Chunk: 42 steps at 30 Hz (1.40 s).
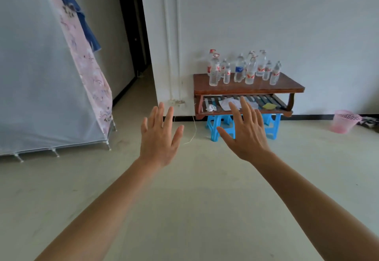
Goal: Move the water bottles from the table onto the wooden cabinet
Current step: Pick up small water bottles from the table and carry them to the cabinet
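Observation:
Several clear plastic water bottles [244, 70] with red and blue labels stand upright on the top of a brown wooden cabinet [287, 86] against the white wall. My left hand [160, 135] and my right hand [246, 133] are stretched out in front of me over the floor, palms down and fingers spread, holding nothing. Both hands are well short of the cabinet and touch nothing. My right hand's fingers cover part of the cabinet's slatted lower shelf in the view.
The cabinet rests on blue plastic stools [217, 125]; papers lie on its lower shelf. A pink basket [344, 121] sits on the floor at the right. A cloth-covered frame [41, 76] stands at the left beside a dark hallway [133, 35].

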Tool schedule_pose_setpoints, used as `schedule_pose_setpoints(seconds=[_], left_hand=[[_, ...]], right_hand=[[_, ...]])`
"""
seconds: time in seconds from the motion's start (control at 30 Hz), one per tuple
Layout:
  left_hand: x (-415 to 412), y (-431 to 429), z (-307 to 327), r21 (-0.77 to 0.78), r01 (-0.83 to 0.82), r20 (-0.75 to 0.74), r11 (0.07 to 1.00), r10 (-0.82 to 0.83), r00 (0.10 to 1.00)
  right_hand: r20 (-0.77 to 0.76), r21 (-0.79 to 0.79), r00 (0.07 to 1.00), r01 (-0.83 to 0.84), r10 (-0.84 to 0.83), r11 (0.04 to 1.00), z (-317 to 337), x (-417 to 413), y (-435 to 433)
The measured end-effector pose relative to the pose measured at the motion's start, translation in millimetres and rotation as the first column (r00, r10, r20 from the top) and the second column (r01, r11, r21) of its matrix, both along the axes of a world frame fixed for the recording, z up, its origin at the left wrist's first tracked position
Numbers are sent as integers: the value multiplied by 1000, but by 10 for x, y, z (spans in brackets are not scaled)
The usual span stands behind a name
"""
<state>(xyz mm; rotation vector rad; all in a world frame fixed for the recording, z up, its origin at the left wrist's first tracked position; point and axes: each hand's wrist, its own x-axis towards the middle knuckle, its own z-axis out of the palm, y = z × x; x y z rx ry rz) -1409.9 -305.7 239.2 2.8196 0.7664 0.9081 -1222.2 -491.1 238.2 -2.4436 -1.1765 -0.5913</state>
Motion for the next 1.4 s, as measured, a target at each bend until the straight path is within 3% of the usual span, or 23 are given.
schedule_pose_setpoints(seconds=[0.3,0.43,0.6,0.77,1.07,1.2,1.4], left_hand=[[2157,495,-142,-42,150,-68,988,-152,986],[3328,827,-426,-100,117,-102,988,-127,987],[4553,1108,-612,-286,31,-175,958,-84,981],[5370,1647,-528,-192,39,-142,981,-67,988],[6947,2972,-797,-84,45,-135,995,-56,989],[7803,3510,-778,-123,103,-169,987,-123,978],[9187,4127,-666,-162,199,-237,967,-234,943]], right_hand=[[-102,35,981,172,-168,984,-376,1756,110],[-146,13,965,223,-219,975,-652,2792,260],[-199,10,960,203,-197,979,-576,4101,693],[-174,8,972,162,-159,987,-385,5189,1357],[-171,-144,970,151,-174,978,-838,6860,2705],[-188,-184,956,190,-225,964,-852,7648,3240],[-216,-101,930,283,-299,954,-730,8709,3663]])
